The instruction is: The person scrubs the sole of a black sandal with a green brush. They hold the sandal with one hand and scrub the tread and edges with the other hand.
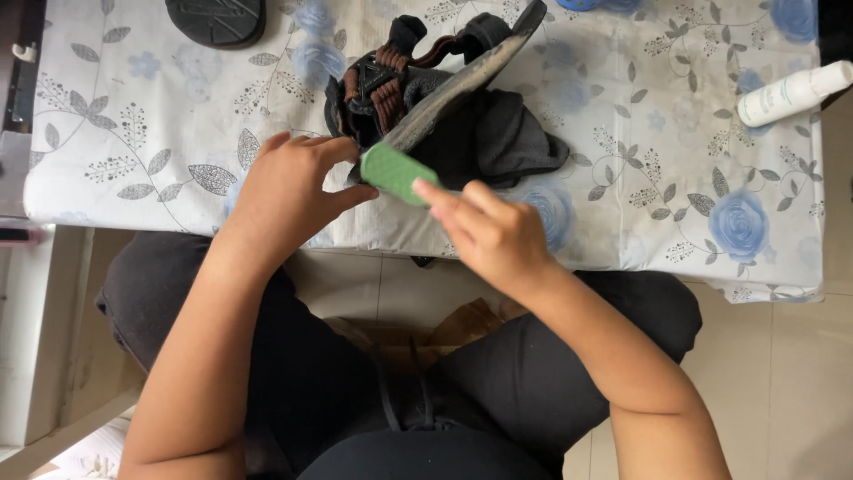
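A black and brown strapped sandal (418, 80) lies on its side on a dark grey cloth (506, 138), its grey sole edge turned toward me. My left hand (289, 191) grips the heel end of the sandal. My right hand (489, 233) holds a green textured scrubbing pad (395, 172) pressed against the sole's near end. Both rest on a table with a white cloth printed with blue roses and grey leaves (142, 142).
A second dark sole (216, 20) lies at the table's far left. A white bottle (793, 92) lies on its side at the right edge. A blue object (582, 4) peeks in at the top. My lap in dark clothing is below, over a tiled floor.
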